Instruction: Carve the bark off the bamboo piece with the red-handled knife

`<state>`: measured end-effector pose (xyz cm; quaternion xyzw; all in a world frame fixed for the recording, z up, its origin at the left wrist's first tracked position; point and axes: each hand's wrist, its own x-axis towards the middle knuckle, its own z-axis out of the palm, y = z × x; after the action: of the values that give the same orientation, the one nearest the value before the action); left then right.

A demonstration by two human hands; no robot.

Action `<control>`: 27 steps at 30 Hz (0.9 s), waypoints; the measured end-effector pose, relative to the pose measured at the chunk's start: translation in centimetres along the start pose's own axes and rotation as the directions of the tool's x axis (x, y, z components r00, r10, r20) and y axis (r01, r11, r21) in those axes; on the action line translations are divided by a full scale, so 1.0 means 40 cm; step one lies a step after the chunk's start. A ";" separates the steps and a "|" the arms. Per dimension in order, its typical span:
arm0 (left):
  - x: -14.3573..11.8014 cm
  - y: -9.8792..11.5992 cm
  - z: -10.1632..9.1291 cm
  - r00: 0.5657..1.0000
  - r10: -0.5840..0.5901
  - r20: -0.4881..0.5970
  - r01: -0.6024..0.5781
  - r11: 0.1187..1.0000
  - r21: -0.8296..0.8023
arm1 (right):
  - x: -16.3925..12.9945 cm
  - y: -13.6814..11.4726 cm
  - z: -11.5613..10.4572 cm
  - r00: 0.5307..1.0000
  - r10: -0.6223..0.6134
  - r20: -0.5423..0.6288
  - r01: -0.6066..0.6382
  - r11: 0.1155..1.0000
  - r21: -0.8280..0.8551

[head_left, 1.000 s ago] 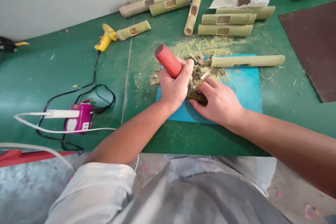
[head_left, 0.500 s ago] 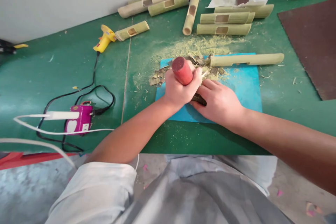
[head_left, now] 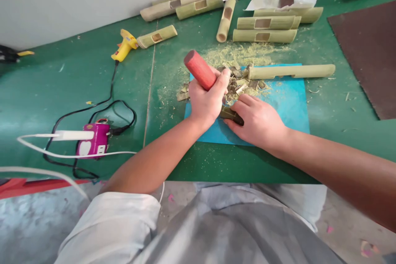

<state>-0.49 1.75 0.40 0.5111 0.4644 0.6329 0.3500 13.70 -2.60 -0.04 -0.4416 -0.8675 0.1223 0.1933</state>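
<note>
Work position: the left hand (head_left: pixel 206 101) is closed in a full fist around a red handle (head_left: pixel 200 70), thumb laid along it. The handle tilts, its free end up and to the left; its lower end is hidden by the fist, so the tool head cannot be identified.

The right hand (head_left: pixel 258 119) grips the near end of a dark bamboo piece (head_left: pixel 231 114) between thumb and curled fingers. The piece lies over the blue sheet (head_left: pixel 287 109), directly between the two hands.

Step in hand: apparently working the tool on the piece — whether the two touch cannot be told. Chips (head_left: pixel 241 87) lie just beyond the hands, and a pale bamboo tube (head_left: pixel 309 71) lies behind the right hand.

The next move calls for a firm right-hand hold — fingers clear of the tool's line — and a controlled left wrist.
</note>
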 end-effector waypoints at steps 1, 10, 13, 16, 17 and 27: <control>-0.002 0.004 -0.001 1.000 0.010 0.024 -0.010 1.000 0.009 | 0.000 0.000 0.001 1.000 -0.001 -0.001 0.001 1.000 -0.005; -0.012 0.000 -0.012 0.990 0.111 0.081 -0.121 0.985 0.123 | -0.002 0.001 0.006 1.000 -0.002 -0.005 0.002 1.000 -0.013; -0.010 0.003 -0.012 0.984 0.125 0.126 -0.141 0.982 0.126 | -0.003 0.006 0.006 1.000 -0.013 -0.009 0.013 1.000 0.017; -0.009 0.007 -0.012 0.985 0.033 0.167 -0.044 0.997 0.064 | -0.003 0.012 0.005 1.000 -0.019 -0.016 0.019 0.999 0.028; -0.008 0.006 -0.012 0.986 -0.014 0.169 0.007 0.999 0.043 | -0.002 0.013 0.005 1.000 -0.019 -0.018 0.020 0.999 0.027; 0.004 -0.008 -0.003 0.998 -0.059 -0.003 0.059 0.998 -0.026 | -0.001 0.009 0.001 0.999 -0.028 -0.024 0.028 1.000 0.007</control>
<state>-0.66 1.96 0.16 0.4914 0.4719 0.6292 0.3741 13.98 -2.42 -0.22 -0.4300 -0.8709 0.1176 0.2068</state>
